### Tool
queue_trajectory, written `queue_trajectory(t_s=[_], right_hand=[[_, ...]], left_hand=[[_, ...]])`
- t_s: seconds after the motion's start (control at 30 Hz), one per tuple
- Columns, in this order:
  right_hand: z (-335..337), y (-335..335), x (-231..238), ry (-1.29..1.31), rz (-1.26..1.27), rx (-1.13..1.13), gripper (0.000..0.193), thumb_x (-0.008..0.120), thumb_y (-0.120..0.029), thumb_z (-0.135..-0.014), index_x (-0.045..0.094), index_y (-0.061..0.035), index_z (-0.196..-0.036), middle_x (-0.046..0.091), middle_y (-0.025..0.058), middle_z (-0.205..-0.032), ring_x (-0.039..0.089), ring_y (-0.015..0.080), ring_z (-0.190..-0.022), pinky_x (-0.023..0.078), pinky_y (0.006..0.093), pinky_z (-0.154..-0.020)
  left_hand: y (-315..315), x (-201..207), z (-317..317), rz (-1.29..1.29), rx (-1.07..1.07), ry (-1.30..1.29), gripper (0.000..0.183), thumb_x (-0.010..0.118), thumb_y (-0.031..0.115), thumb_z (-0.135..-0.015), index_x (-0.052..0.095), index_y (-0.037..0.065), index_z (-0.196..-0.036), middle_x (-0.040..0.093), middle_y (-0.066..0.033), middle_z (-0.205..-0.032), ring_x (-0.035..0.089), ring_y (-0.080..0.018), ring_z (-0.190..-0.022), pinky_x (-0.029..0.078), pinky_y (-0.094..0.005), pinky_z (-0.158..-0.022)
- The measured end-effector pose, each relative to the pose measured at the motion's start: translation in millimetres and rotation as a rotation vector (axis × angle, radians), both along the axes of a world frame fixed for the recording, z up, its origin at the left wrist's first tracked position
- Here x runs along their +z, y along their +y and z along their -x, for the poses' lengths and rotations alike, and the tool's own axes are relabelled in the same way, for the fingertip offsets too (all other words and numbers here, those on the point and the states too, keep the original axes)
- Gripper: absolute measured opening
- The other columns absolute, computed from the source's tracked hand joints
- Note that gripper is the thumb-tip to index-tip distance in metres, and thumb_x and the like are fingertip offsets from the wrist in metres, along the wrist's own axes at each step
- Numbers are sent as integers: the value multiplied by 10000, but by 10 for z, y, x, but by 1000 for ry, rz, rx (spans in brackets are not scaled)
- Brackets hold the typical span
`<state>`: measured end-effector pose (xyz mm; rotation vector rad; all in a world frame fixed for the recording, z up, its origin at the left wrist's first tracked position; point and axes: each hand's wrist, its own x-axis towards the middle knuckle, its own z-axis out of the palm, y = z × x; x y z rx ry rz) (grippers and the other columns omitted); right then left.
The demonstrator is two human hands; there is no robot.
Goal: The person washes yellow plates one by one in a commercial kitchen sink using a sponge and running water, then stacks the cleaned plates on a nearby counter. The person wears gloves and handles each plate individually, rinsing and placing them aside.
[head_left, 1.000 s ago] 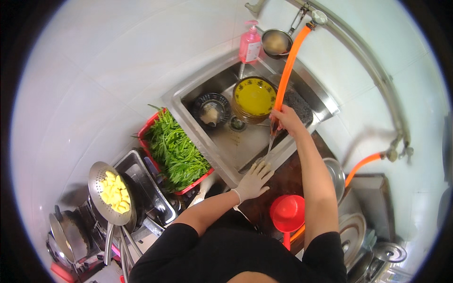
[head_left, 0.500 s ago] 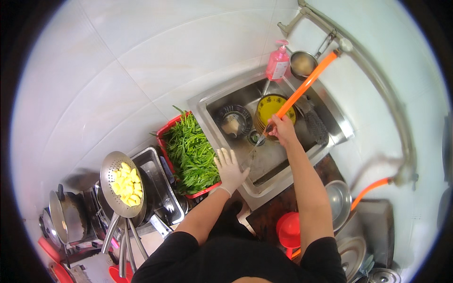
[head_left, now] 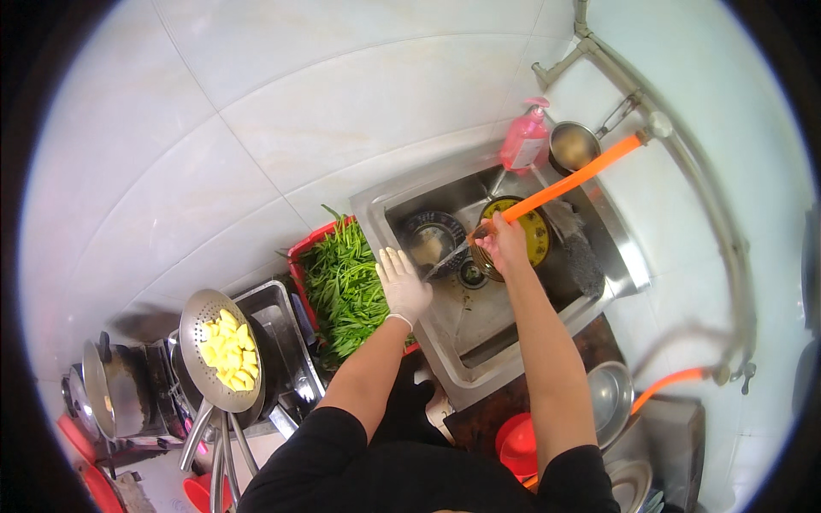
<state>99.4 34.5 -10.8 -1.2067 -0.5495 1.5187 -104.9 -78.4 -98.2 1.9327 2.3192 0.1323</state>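
My right hand point(head_left: 506, 246) is closed around the end of an orange hose point(head_left: 577, 178) over the stainless steel sink point(head_left: 629, 248). Water streams from the hose leftward to the sink's left side by my other hand. Gloved in thin translucent white, my left hand point(head_left: 402, 282) is held flat with fingers stretched at the sink's left rim; whether it touches the rim I cannot tell. In the sink, a dark ribbed bowl point(head_left: 443, 224) lies left of a stack of yellow plates with a dark patterned rim point(head_left: 537, 232). A dark scrubbing cloth point(head_left: 581, 261) lies at the right.
Left of the sink stands a red basket point(head_left: 299, 248) of leafy greens point(head_left: 346, 286). A perforated ladle point(head_left: 201, 321) holds yellow pieces point(head_left: 229, 350) by a metal tray point(head_left: 286, 325). A pink pump bottle point(head_left: 524, 141) and a small pan point(head_left: 573, 147) stand behind; a red dipper point(head_left: 516, 445) is near me.
The view has shifted, moving the scene slightly in the picture. My right hand has turned the hose end, so the water now runs further left, across the dark bowl. My left hand moved up along the rim.
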Motion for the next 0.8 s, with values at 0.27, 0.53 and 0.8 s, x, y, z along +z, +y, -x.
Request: queue_trajectory(t_s=[0.27,0.53,0.8], right_hand=[[353,685,-58,170,-19,-101,173,597,-216,-1106,559,-55,-1154,710,142,-1079,633,170,-645,647,418,-704],[510,1369,-115,277,-92,-192,194,600,-194,-1103,541,-44,-1212,700,137,-1101,656,172,-702,647,438,-796],[227,1247,-324,109,0,-201,222,632,-230,-1078,574,-55,-1201,710,80,-1069,614,126,-688,611,384,-742]], left_hand=[[964,-21,392,13,91,24,980,609,349,-878,227,-138,-1637,214,-342,-1724,84,-472,-1644,70,-549,-1330],[2084,-340,694,-88,-218,-58,927,647,122,-818,270,-105,-1634,225,-331,-1721,140,-454,-1640,125,-533,-1331],[1893,-664,-272,111,-262,-1188,307,658,114,-1006,738,23,-1288,797,-148,-1116,767,-281,-988,593,-347,-922]])
